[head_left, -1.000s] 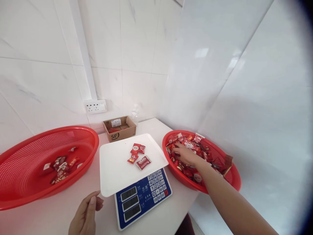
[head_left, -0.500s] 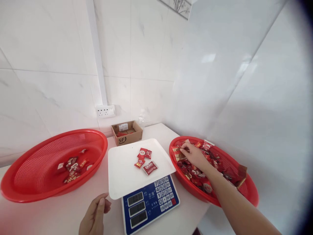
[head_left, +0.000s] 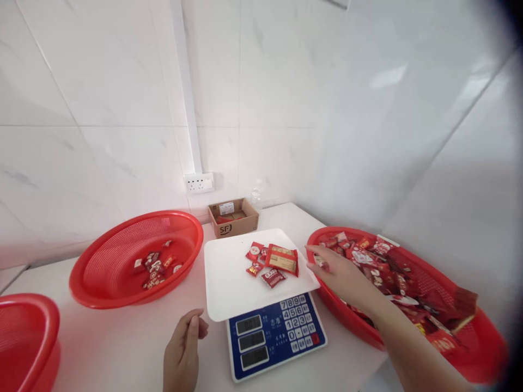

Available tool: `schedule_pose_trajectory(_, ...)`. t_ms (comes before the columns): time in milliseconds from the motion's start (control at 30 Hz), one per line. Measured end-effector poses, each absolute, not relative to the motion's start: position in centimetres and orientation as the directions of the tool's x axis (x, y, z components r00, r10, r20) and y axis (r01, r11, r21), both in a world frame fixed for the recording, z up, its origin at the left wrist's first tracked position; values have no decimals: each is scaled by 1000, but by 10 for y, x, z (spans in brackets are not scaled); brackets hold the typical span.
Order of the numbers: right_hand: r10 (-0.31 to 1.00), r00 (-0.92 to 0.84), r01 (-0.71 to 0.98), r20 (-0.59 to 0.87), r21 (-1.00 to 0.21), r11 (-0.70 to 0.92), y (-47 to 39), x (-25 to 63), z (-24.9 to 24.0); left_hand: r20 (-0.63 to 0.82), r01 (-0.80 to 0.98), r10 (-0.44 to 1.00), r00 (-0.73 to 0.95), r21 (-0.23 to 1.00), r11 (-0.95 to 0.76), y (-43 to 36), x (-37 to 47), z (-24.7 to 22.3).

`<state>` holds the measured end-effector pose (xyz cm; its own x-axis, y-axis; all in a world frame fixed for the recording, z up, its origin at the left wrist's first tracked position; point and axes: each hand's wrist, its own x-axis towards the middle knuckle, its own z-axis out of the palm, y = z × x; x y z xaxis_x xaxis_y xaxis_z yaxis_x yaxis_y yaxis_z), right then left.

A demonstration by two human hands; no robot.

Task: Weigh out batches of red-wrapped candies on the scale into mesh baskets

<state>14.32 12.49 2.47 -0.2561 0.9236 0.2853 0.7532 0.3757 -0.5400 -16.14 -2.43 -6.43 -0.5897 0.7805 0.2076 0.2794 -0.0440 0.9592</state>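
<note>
A white tray (head_left: 229, 288) tops a blue scale (head_left: 278, 337) with a keypad and three displays. Several small red packets (head_left: 254, 251) lie on the tray, along with a larger red and gold packet (head_left: 283, 258) and a dark red one (head_left: 273, 277). My right hand (head_left: 339, 272) is over the near-left rim of the right red basket (head_left: 408, 283), beside the tray's right edge, fingers apart and holding nothing. My left hand (head_left: 186, 343) is left of the scale, thumb and fingers closed together; nothing shows in it.
A red basket (head_left: 98, 272) with several packets stands on the left, and part of another (head_left: 28, 343) shows at the lower left. Behind the tray are a cardboard box (head_left: 233, 226) and a clear bottle (head_left: 257, 193). A socket (head_left: 199, 183) is on the wall.
The red and gold packet that my right hand held in the right basket now lies on the tray, and that hand has let go. The view has shifted left, showing another basket.
</note>
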Motion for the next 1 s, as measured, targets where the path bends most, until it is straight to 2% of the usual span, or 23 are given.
schedule_pose_trajectory(167,937,-223,835,271,-443,327,97,176,-16,231,279,787,-573,957,-78,-26,-158,-62)
schedule_pose_trajectory(300,967,-180,890,182,-389,239,85,194,-38,238,280,792,-563,956,-89,-26,-157,-65)
schedule_pose_trajectory(400,976,-169,913,138,-352,207,82,195,-44,253,285,784,-566,953,-102,-26,-157,-66)
schedule_pose_trajectory(733,966,-189,935,177,-269,232,83,195,-52,294,343,775,-560,933,-106,-25,-157,-66)
schedule_pose_trajectory(900,950,-230,916,213,-284,285,82,196,-53,360,463,758,-544,882,-86,-27,-157,-65)
schedule_pose_trajectory(1000,942,-250,898,226,-310,313,82,196,-53,466,622,716,-519,781,-58,-26,-165,-63)
